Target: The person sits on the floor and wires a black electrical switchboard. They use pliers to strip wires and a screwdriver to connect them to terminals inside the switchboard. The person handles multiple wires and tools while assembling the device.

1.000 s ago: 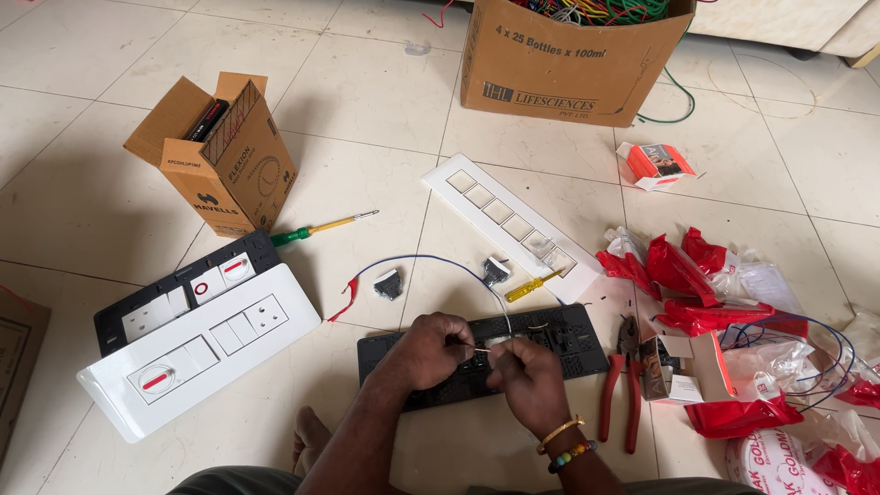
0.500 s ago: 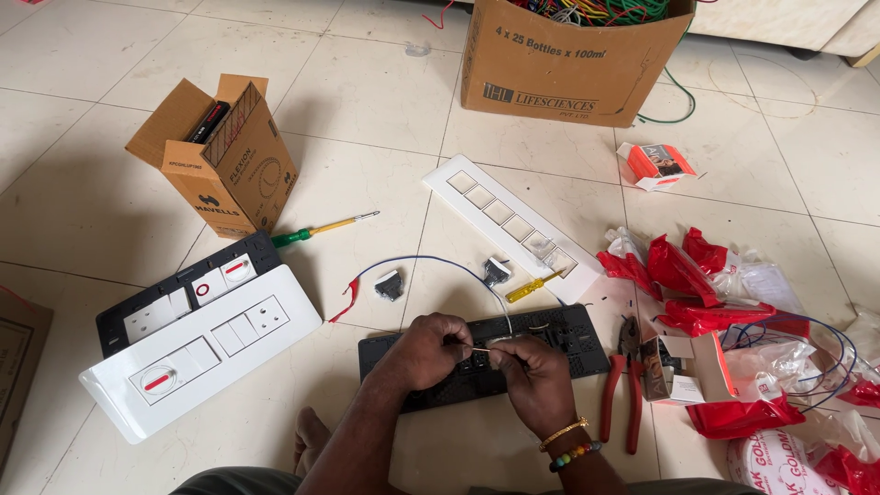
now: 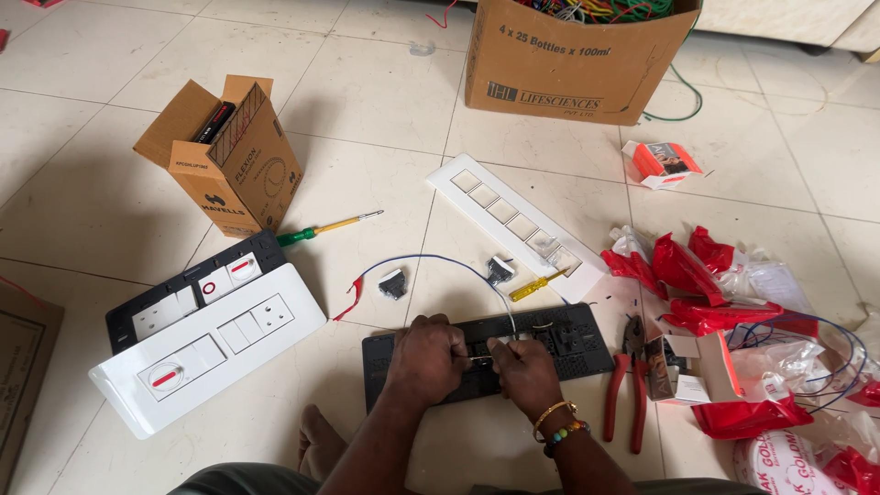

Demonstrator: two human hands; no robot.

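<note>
Both hands closed over a black switch frame on the tiled floor.

Head view: compared with a second ago, the left hand [image 3: 426,357] and right hand [image 3: 521,371] are drawn slightly closer together over the black frame [image 3: 568,341], so fine fitting work is judged under way. The fingers of both are curled narrow, pinching a thin item too small to be identified. A blue wire [image 3: 431,261] arcs just beyond the fingers. Red pliers [image 3: 625,385] lie right of them. Far beyond, a large brown carton [image 3: 568,64] with dark print is seen; beyond-left, a small open brown box [image 3: 229,165]; beyond-right, a small orange-and-white packet [image 3: 662,163]; right, red plastic wrappers [image 3: 697,275].
</note>
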